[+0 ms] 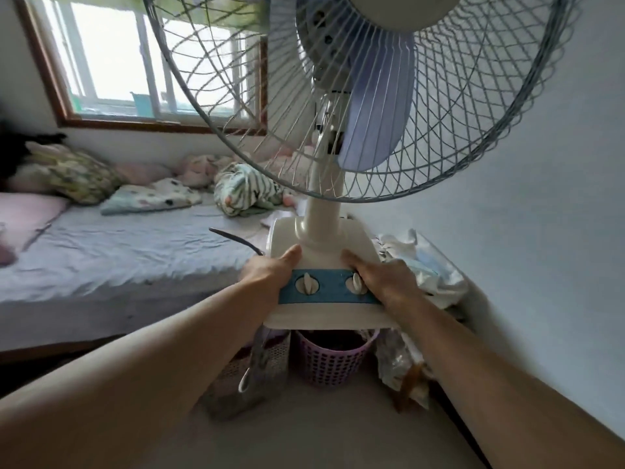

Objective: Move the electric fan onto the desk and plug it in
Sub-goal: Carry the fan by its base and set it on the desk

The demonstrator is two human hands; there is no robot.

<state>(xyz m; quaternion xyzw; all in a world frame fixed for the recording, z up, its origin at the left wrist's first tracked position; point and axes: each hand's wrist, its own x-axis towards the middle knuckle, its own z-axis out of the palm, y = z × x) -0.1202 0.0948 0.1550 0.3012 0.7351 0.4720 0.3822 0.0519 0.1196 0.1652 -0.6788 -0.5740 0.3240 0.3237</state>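
both hands grip fan [326, 265] base: left hand [270, 270], right hand [385, 280], either side.

Fan cage [355, 96] top cut off; fingers hidden underneath.

Both arms outstretched — left hand [267, 270], right hand [385, 280] curled, gripping fan base [324, 245].

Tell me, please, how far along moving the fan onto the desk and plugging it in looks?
Done: nothing visibly finished. In hand: left hand and right hand grip the white electric fan's blue-banded base, held above a purple perforated basket. Left: setting it down and plugging in; no plug or socket is visible.
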